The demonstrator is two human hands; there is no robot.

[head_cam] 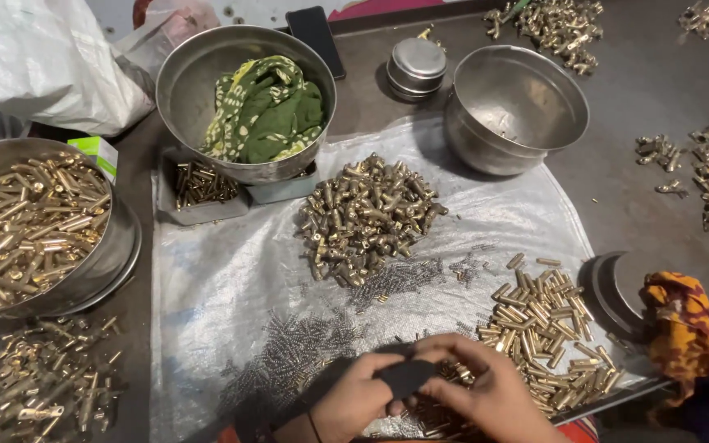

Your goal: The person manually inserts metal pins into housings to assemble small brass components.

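Note:
Both my hands meet at the bottom edge, over a clear plastic sheet (pixel 231 279). My left hand (pixel 354 398) and my right hand (pixel 486 390) pinch a small black strip (pixel 408 377) between them. Under my hands lie brass tubes (pixel 547 324) in a heap on the right and small dark springs (pixel 297 353) scattered to the left. A pile of brass T-shaped fittings (pixel 367 217) sits in the middle of the sheet, beyond my hands.
A steel bowl (pixel 182 82) holds a green cloth. An empty steel bowl (pixel 514 107) stands at the back right, a small lidded tin (pixel 416 66) beside it. A bowl of brass tubes (pixel 30 221) is at left. An orange cloth (pixel 683 324) lies at right.

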